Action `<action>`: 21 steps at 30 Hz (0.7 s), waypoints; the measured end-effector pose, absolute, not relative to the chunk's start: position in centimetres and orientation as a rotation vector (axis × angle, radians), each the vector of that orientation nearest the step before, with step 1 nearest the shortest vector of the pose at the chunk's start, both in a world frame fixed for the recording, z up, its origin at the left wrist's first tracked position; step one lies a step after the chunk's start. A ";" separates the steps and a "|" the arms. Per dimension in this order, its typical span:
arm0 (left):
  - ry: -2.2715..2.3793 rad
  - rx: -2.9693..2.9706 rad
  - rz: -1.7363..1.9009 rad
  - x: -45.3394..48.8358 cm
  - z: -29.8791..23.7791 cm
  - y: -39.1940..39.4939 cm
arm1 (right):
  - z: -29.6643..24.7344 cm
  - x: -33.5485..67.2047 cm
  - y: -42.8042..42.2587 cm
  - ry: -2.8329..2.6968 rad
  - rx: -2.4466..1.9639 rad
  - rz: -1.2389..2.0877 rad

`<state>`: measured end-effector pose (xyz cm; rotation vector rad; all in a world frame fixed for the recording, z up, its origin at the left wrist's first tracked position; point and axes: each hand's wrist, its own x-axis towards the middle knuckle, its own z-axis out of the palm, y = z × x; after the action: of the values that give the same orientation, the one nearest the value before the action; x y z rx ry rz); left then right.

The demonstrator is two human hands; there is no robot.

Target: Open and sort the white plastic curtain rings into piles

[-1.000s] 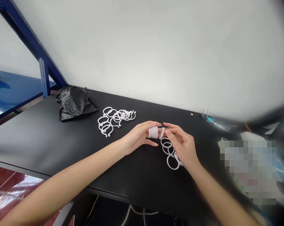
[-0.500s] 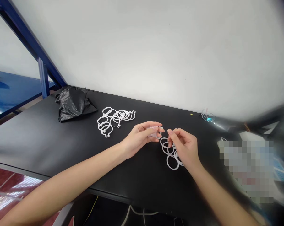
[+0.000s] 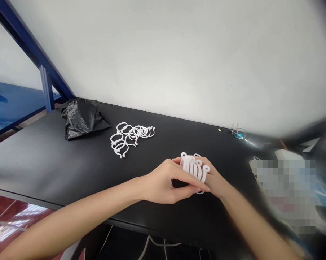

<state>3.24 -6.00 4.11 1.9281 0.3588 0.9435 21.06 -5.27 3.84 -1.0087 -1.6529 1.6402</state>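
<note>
Several white plastic curtain rings (image 3: 194, 169) with small eyelets stand in a row around the fingers of my right hand (image 3: 212, 177). My left hand (image 3: 171, 182) is closed on this row from the near side, its thumb and fingers reaching across to my right hand. The right fingers are mostly hidden behind the rings and my left hand. Bits of other rings (image 3: 200, 193) show on the table just below the hands. Farther left lies a loose pile of similar white rings (image 3: 134, 135), some of them gapped with knobbed ends.
A crumpled black plastic bag (image 3: 83, 119) lies at the back left of the black table (image 3: 154, 206). Near the wall are a thin wire loop (image 3: 238, 133) and a yellow speck (image 3: 219, 130). A blurred plastic bag (image 3: 273, 213) sits at right. Cables (image 3: 160, 245) hang below the edge.
My left hand has moved right and down to meet my right hand. The rings it held are now around the right fingers, and most rings beneath are covered.
</note>
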 end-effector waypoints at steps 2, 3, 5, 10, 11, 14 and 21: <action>0.342 1.919 0.913 3.4 4.1 -6.0 | 4.1 20.9 -5.5 -1.719 -1.037 1.592; 0.344 1.899 0.901 3.4 4.1 -6.0 | 4.1 20.8 -5.7 -1.747 -1.045 1.543; 0.363 1.835 0.889 3.4 4.0 -6.0 | 3.7 20.7 -5.9 -1.770 -1.038 1.405; 0.544 1.795 1.074 3.7 3.0 -5.9 | 1.8 20.8 -5.9 -1.847 -1.067 0.913; 0.578 1.830 1.120 3.8 2.7 -5.9 | 1.5 20.9 -5.9 -1.881 -1.082 0.817; 0.658 1.959 1.281 4.2 1.6 -6.1 | 1.1 20.7 -6.1 -1.938 -1.122 0.611; 0.955 2.441 1.261 3.9 1.0 -5.2 | 1.2 20.0 -6.9 -1.976 -1.202 0.421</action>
<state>3.92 -5.19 1.03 2.4406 0.9550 1.2607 19.95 -6.92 1.19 -1.2018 -1.9760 0.4207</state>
